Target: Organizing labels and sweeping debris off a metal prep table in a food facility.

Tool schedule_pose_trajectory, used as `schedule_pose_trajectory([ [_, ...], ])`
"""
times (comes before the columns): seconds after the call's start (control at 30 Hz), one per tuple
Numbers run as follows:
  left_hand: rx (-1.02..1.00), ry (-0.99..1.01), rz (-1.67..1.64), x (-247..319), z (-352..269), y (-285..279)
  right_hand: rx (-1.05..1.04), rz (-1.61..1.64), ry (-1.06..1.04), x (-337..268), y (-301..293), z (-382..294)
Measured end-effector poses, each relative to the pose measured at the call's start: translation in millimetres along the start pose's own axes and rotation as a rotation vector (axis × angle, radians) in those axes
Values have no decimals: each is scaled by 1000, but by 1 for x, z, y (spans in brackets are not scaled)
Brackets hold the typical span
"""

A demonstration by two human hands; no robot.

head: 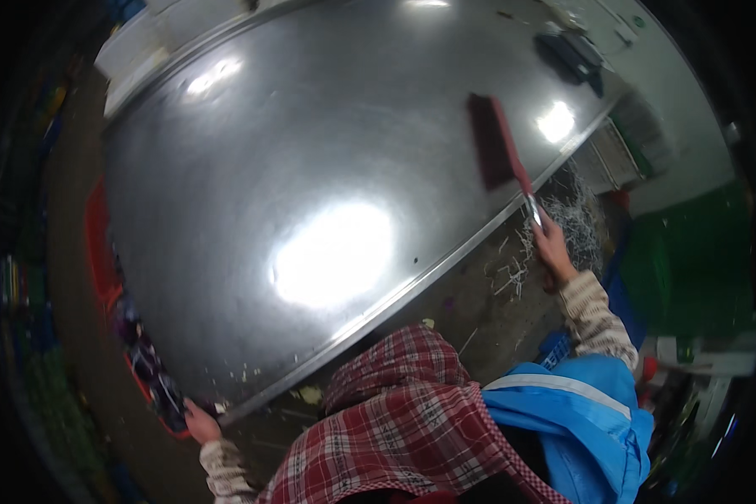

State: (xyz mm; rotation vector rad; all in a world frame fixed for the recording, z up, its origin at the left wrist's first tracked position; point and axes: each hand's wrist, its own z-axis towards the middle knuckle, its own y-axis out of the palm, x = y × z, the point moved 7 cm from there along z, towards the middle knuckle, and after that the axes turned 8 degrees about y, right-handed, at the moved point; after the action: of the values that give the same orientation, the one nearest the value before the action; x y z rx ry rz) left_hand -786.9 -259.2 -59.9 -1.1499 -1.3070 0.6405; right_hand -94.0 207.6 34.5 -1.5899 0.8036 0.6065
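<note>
A bench brush [503, 142] with a red back and dark bristles is in my right hand [551, 247], which grips its handle beyond the front edge of a metal table [239, 164]. The bristles lie over the table's right part, slightly blurred. My left hand [201, 423] is at the table's near left corner, beside a red crate [103, 252] with dark purple contents [148, 362]. Whether it grips anything cannot be told. Small pale scraps [249, 373] lie on the table near that hand.
A dark object [573, 55], possibly a scale, stands at the table's far right. White foam boxes [145, 47] line the far left edge. Pale strips [576, 220] lie in a tangled heap below the right side. A blue basket [555, 349] is near my right sleeve.
</note>
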Motion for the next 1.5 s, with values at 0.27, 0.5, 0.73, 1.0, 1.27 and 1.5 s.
schedule_pose_trajectory([
  [0.27, 235, -128, 43, 7, -16, -30, -601, -227, -241, -46, 192, -186],
  [0.5, 612, -32, -375, -47, -107, 9, -1181, -243, -765, -228, 482, -361],
  [0.73, -446, -334, -117, -193, -309, 154, -1450, -11, -730, -249, 446, -371],
  [1.0, -534, -365, -237, -166, -344, 188, -1265, -217, -496, -219, 386, -305],
  [1.27, -230, -73, -589, -52, -173, 148, -1107, -141, -649, -146, 383, -253],
  [1.5, 169, -256, -876, -114, -106, 133, -1085, 252, -12, -140, 272, -118],
])
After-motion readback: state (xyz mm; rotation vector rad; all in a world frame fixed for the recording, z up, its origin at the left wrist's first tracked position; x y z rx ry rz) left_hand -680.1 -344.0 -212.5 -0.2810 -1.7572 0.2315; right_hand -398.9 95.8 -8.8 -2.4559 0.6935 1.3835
